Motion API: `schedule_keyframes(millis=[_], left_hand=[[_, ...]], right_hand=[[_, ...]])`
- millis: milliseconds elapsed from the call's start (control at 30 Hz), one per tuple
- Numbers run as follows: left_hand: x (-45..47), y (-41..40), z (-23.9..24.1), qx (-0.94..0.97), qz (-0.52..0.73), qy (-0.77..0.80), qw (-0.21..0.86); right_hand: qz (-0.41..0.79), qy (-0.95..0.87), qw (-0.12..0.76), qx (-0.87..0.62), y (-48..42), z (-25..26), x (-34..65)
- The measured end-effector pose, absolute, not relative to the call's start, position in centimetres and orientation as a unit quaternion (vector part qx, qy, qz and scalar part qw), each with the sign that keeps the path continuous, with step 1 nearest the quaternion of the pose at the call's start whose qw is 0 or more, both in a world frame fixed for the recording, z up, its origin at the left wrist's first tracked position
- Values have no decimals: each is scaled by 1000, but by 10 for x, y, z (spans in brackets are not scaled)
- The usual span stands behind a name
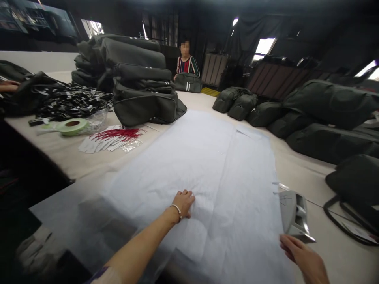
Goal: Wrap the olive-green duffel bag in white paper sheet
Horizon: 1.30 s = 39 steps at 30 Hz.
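Observation:
A large, thin, white, see-through sheet point(189, 157) lies spread over the table, its near left part hanging past the edge. My left hand point(184, 202), with a bracelet at the wrist, rests on the sheet with its fingers bent a little and apart; small creases run out around it. At the sheet's right edge, my right hand point(302, 252) is closed, thumb and forefinger pinched together on that edge. Just beyond the right hand lies a grey tool with a shiny metal edge point(294, 215), which looks like a tape dispenser.
Stacked dark bags point(142, 94) stand at the back left, and more dark bags point(331, 142) line the right. To the left lie red-stringed white tags point(112, 138), a tape roll point(72, 126) and piled black straps point(79, 100). A person point(186, 65) stands behind a bag; another person's hand point(8, 86) shows far left.

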<state>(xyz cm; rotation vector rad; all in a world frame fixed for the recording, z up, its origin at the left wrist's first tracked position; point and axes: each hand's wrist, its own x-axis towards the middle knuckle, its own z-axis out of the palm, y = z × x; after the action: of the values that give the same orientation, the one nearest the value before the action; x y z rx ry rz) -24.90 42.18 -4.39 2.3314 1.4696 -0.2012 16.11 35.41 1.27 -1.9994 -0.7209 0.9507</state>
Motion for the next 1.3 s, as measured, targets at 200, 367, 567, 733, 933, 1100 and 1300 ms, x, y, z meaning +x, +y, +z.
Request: schedule_keyframes(millis=[200, 367, 567, 733, 933, 1100, 1300], left_hand=[[-251, 421, -48, 833, -58, 519, 183], [-252, 420, -52, 836, -49, 517, 177], [-253, 419, -56, 835, -33, 519, 183], [-254, 419, -57, 834, -23, 517, 190], [-255, 419, -54, 832, -15, 518, 199], [-255, 420, -51, 828, -8, 520, 209], [-258, 422, -37, 829, -1, 512, 226]], right_hand=[[547, -471, 255, -644, 462, 13, -18], [554, -512, 152, -638, 504, -15, -68], [462, -551, 21, -694, 514, -54, -75], [405, -595, -44, -693, 518, -56, -78], [308, -619, -52, -720, 519, -47, -68], [245, -616, -10, -749, 510, -33, -47], [98, -678, 112, -720, 485, -54, -64]])
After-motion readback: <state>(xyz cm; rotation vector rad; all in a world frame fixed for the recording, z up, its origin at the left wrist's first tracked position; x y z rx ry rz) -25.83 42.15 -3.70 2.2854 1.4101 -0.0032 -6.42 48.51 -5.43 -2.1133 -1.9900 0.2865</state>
